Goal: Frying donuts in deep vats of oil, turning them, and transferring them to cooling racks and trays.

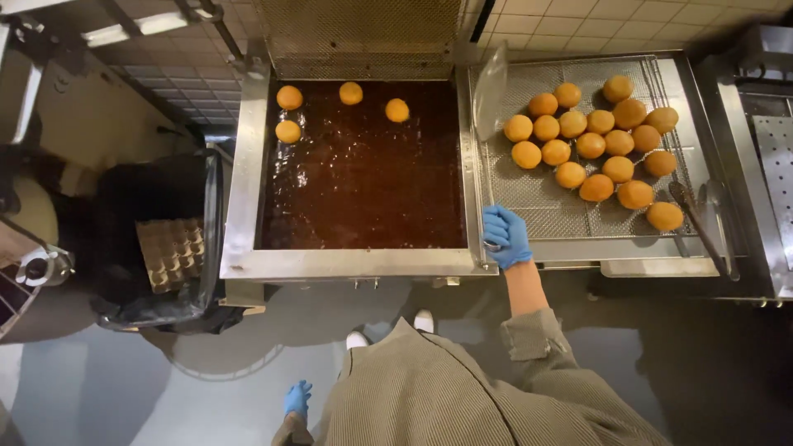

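The right hand (505,236) in a blue glove curls its fingers (496,225) around a metal handle at the draining rack's (545,211) near-left corner, beside the fryer (363,165). Left hand (297,399) hangs empty, loosely curled, well apart.

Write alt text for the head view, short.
Seen from above, a person's blue-gloved right hand grips a handle at the front corner of a fryer vat where four golden dough balls float in dark oil. More fried balls drain on a wire rack; the left hand hangs empty.
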